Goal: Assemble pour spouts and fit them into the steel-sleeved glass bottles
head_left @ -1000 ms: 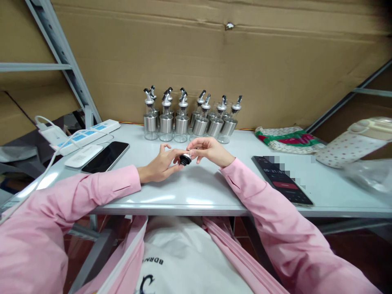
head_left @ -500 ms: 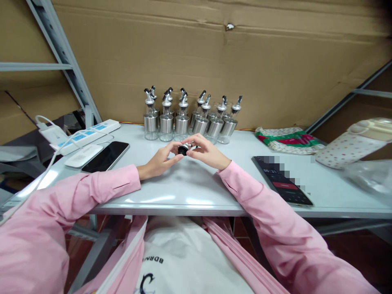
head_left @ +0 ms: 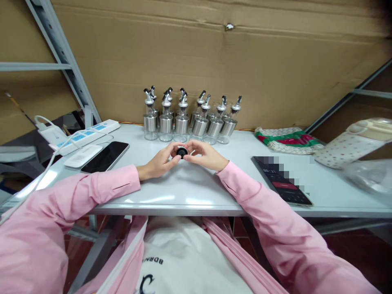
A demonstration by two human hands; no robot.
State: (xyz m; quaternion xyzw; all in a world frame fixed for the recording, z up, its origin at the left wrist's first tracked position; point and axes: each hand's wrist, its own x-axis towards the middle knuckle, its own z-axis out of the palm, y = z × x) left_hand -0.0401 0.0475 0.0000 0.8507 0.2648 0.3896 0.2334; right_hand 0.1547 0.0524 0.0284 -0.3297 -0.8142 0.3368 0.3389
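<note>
A small round black stopper (head_left: 181, 153) is held between my two hands above the white table (head_left: 196, 192), its round end facing me. My left hand (head_left: 161, 162) closes on its left side with thumb and fingers. On the right side, my right hand (head_left: 206, 155) grips it the same way. The part of the piece behind the black end is hidden by the fingers. Behind the hands stand several glass bottles with steel sleeves (head_left: 181, 124) and silver-and-black pour spouts.
Left on the table are a black phone (head_left: 105, 157), a white flat device (head_left: 83, 156) and a power strip (head_left: 87, 134) with cables. To the right lie a timer phone (head_left: 281, 181), a patterned cloth (head_left: 288, 140), a dotted bottle (head_left: 346, 145) and a clear plastic bag (head_left: 372, 175).
The held piece has turned so its round black end faces me, and its silver part no longer shows. My right hand has lowered slightly, its fingers closer around the piece.
</note>
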